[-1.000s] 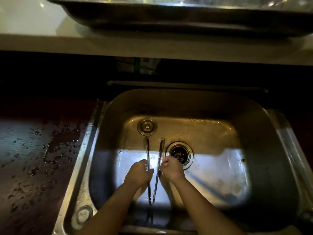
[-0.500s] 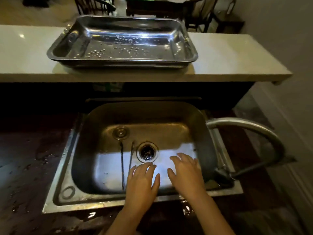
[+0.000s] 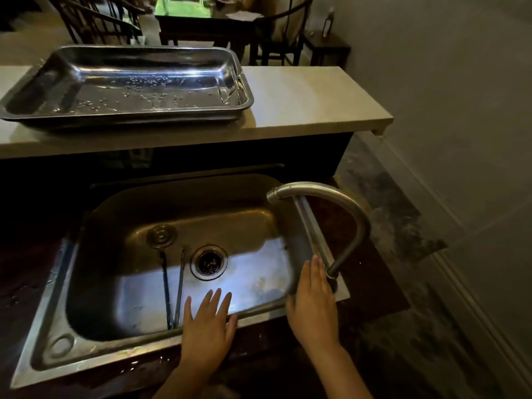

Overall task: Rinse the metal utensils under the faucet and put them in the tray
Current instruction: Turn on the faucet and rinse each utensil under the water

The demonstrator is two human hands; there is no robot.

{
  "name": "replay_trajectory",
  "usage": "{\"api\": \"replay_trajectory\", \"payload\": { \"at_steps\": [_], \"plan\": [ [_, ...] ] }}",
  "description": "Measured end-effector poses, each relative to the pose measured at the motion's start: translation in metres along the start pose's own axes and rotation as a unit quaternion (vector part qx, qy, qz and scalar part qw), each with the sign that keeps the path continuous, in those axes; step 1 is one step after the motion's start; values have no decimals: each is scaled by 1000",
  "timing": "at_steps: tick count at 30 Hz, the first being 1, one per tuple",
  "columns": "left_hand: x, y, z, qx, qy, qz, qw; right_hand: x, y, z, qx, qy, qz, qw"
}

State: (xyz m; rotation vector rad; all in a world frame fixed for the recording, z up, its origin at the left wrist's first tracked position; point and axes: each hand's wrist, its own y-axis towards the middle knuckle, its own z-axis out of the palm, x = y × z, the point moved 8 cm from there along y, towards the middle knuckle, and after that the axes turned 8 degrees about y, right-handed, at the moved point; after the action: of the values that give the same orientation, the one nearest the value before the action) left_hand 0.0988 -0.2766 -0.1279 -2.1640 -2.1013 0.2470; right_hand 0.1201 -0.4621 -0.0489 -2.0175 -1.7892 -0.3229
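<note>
Metal tongs (image 3: 172,289) — 2 long thin steel arms joined at the near end — are lying flat on the floor of the stainless steel sink (image 3: 86,283), just left of the round drain (image 3: 209,262). The left hand (image 3: 207,326) is hovering over the sink's near rim with fingers spread, its grip wide open and holding nothing, just right of the tongs' joined end. The right hand (image 3: 313,303) is reaching toward the base of the curved steel faucet (image 3: 331,208) at the sink's right edge — fingers extended, grip open and empty, fingertips close beside the pipe. The wet rectangular steel tray (image 3: 239,90) is sitting on the pale raised counter (image 3: 302,105) behind the sink.
</note>
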Motion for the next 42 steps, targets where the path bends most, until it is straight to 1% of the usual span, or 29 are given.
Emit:
{"api": "replay_trajectory", "payload": {
  "at_steps": [5, 9, 13, 16, 19, 22, 26, 28, 29, 30, 31, 33, 35, 36, 37, 38, 39, 40, 42],
  "plan": [
    [-1, 0, 1, -25, -4, 2, 1000, -1, 3, 6, 11, -46, 0, 999],
    [0, 1, 6, -22, -7, 4, 1000, -2, 11, 7, 29, -86, 6, 996],
    [1, 2, 9, -14, -15, 4, 1000, -4, 17, 8, 33, -97, 8, 995],
    [1, 2, 9, -14, -19, 8, 1000, -5, 19, 8, 25, -92, 11, 995],
    [1, 2, 14, 10, -15, 2, 1000, -6, 24, 6, 17, -88, 13, 996],
    [2, 3, 16, 20, -31, -6, 999, -6, 26, 3, 7, -59, 17, 998],
    [2, 4, 19, 29, -17, -6, 999, -6, 24, 0, -3, -20, 18, 1000],
    [3, 6, 19, 30, -67, -7, 997, -1, 21, 1, -17, -4, 9, 1000],
    [6, 8, 18, 29, -124, -16, 992, 3, 19, 2, -26, 6, 1, 1000],
    [13, 11, 16, 31, -200, -40, 979, 8, 20, 5, -31, 23, -6, 999],
    [23, 15, 15, 37, -277, -75, 957, 14, 23, 13, -24, 52, -9, 998],
    [53, 25, 15, 45, -382, -157, 910, 27, 33, 37, 34, 138, 8, 990],
    [90, 36, 20, 51, -440, -239, 864, 45, 47, 66, 112, 212, 40, 970],
    [110, 41, 25, 55, -463, -274, 842, 55, 54, 82, 142, 234, 54, 960],
    [129, 45, 31, 58, -472, -300, 827, 65, 63, 97, 166, 243, 67, 953],
    [148, 50, 37, 63, -466, -319, 823, 75, 71, 113, 185, 245, 79, 949],
    [165, 55, 44, 71, -449, -332, 827, 84, 79, 130, 204, 245, 91, 943],
    [180, 58, 50, 81, -422, -338, 837, 94, 85, 147, 224, 249, 102, 937],
    [199, 64, 58, 104, -350, -334, 869, 110, 96, 180, 255, 234, 112, 931]
  ]
}}
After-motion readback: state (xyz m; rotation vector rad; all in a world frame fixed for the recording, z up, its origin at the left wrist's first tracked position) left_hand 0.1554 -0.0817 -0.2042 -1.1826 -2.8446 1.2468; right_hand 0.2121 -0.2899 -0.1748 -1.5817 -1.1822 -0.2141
